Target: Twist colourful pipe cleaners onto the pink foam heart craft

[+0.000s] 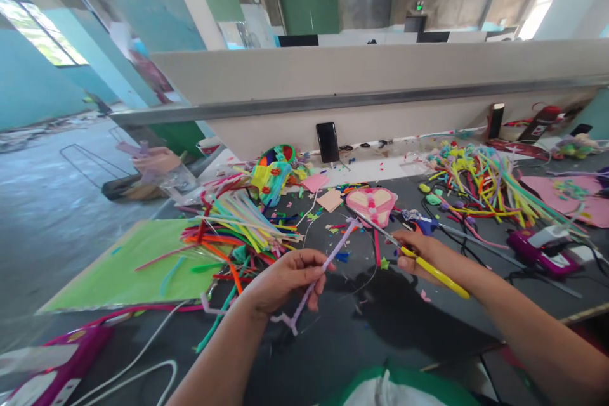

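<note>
My left hand [290, 276] pinches a lavender pipe cleaner [341, 244] that looks twisted along its length. Its upper end sticks out past my fingertips, and a bent end hangs below them. In my right hand [423, 254] is a pair of scissors [442, 276] with yellow handles. The metal blades point up and left and reach close to the pipe cleaner's upper tip; whether they touch it I cannot tell. Just behind the blades lies a pink and cream heart-shaped piece [373, 200] with a pink stem.
Bunches of colourful pipe cleaners lie left [247, 222] and right [490, 184]. A green sheet [128, 266] covers the left of the dark table. A phone [327, 143] leans on the partition [285, 82]. Purple power strips [542, 254] with cables sit at both sides; a bottle [166, 171] stands left.
</note>
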A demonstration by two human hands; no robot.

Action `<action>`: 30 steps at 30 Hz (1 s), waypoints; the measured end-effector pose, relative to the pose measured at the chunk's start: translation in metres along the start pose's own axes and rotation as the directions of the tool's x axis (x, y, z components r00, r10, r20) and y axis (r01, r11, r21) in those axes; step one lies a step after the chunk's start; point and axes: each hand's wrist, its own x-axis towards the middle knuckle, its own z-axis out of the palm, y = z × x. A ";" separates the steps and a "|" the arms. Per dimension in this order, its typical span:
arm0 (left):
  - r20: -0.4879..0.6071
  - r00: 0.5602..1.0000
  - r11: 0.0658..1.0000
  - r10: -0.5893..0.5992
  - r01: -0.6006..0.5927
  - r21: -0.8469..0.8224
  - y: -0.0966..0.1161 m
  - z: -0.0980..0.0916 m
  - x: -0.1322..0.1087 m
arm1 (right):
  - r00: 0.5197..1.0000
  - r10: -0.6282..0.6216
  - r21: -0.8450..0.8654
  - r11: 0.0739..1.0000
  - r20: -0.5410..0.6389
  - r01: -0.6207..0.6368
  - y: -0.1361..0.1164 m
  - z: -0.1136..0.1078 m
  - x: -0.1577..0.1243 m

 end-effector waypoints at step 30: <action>0.031 0.994 0.992 -0.109 0.107 0.063 -0.005 0.000 0.002 | 0.996 -0.020 -0.034 0.999 0.089 0.024 -0.012 0.016 0.008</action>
